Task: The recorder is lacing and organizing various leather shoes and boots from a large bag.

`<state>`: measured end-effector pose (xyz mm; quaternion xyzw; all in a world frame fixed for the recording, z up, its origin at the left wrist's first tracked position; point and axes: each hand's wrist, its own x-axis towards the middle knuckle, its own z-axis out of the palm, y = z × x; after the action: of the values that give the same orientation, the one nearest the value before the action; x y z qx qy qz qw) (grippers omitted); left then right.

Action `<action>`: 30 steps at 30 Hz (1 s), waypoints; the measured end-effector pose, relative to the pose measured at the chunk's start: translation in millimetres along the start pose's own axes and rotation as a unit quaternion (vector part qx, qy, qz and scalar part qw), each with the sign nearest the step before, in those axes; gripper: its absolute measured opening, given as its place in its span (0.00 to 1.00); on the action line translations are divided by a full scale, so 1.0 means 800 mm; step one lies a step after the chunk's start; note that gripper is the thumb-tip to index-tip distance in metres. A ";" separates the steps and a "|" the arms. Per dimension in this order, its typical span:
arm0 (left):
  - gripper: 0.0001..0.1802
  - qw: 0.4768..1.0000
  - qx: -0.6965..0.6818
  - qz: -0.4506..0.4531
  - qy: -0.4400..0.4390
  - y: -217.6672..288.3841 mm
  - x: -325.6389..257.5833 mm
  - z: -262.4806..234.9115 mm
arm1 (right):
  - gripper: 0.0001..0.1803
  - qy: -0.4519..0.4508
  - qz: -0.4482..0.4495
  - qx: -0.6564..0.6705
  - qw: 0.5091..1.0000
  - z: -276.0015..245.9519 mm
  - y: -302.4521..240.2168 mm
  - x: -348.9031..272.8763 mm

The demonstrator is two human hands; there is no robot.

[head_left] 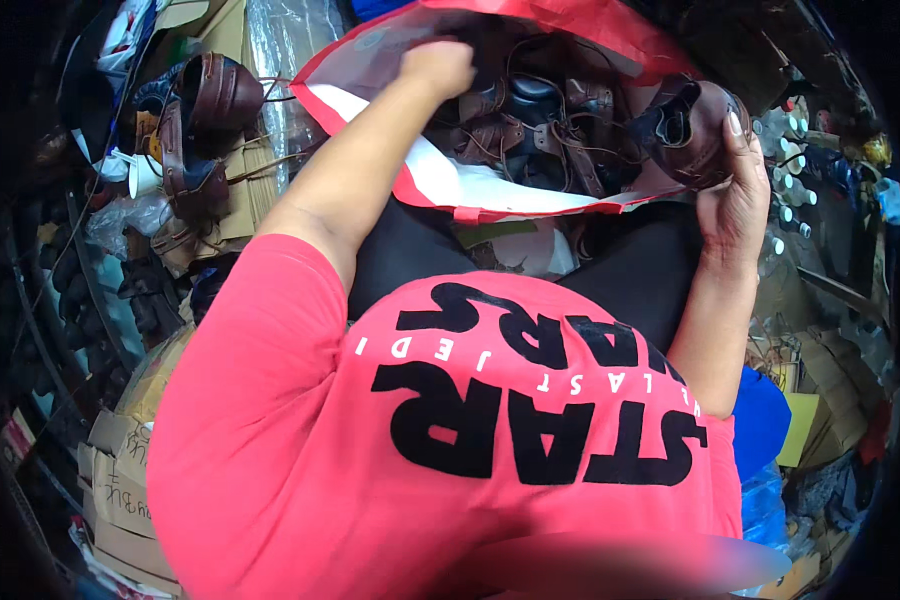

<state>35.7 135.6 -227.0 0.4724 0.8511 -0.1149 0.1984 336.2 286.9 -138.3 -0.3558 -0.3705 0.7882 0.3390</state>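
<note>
Left hand (pixel 438 68) reaches into the red bag (pixel 370 60) on the lap, fingers curled among brown leather shoe pieces (pixel 550 130); exact grip unclear. Right hand (pixel 735 195) cups a brown shoe (pixel 695 125) at the bag's right edge, fingers wrapped around it, likely to steady it for sorting.

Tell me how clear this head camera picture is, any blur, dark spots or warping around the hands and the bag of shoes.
Head view: strong fisheye bending and a black vignette at the rim; the left hand reaching into the red bag and the right hand on a brown shoe are fairly sharp; the bag's inside is shadowed; a smeared blur sits at the lower edge.
</note>
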 end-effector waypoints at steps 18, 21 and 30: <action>0.37 0.994 -0.053 -0.060 0.080 0.048 0.016 0.046 | 0.14 0.076 0.000 0.114 0.991 -0.007 -0.003 0.006; 0.34 0.986 -0.065 -0.103 0.114 0.049 0.022 0.049 | 0.17 0.120 0.017 0.135 0.983 0.011 -0.008 0.006; 0.26 0.957 0.009 0.244 0.157 0.124 0.041 0.055 | 0.13 0.103 0.017 0.143 0.984 0.000 -0.002 0.012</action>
<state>114.2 195.9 -281.8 0.6796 0.7291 0.0046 0.0802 331.5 295.3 -140.0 -0.3894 -0.2109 0.7979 0.4090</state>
